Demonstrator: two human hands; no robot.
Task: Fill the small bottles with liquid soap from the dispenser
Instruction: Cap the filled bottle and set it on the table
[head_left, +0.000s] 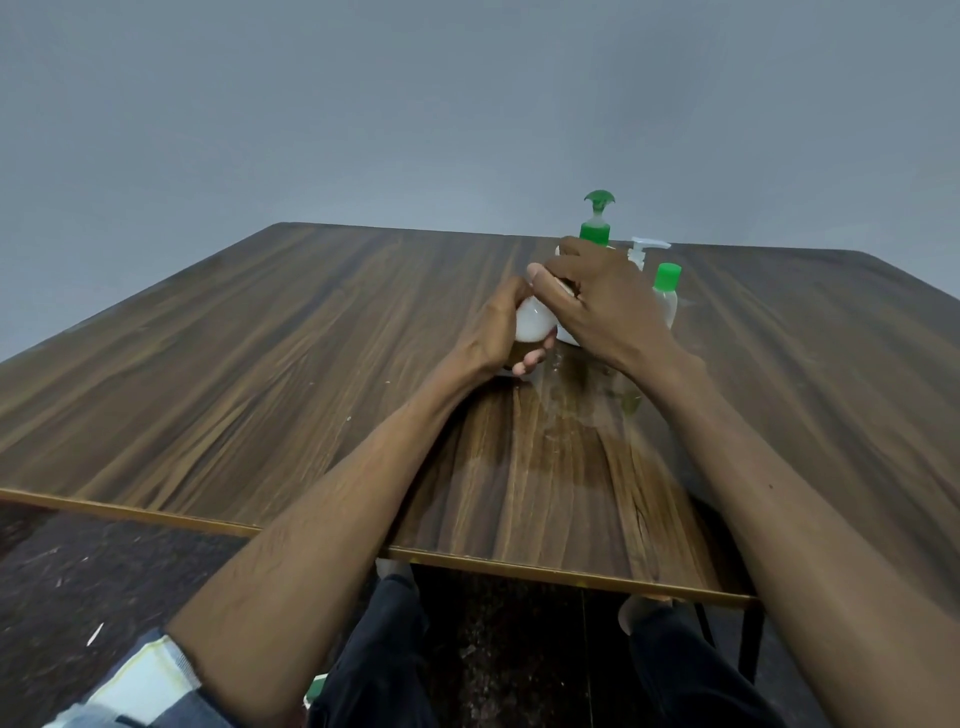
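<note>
Left hand (498, 332) is wrapped around a small white bottle (535, 323) standing mid-worktop (260, 364). Right hand (597, 301) sits curled over its top, grip hidden. Green pump dispenser (596, 221) and green-capped bottle (666, 296) right behind.

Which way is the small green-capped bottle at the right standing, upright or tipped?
Upright: the small green-capped bottle stands on the table, cap uppermost.

To my left the dark wood-grain tabletop (218, 332) lay bare, open for a reach. Ahead on the right a cluster blocked the way: a green-pump soap dispenser (596, 223), a white pump top (644, 249), and just beside them a small clear bottle with a green cap (666, 296).
</note>
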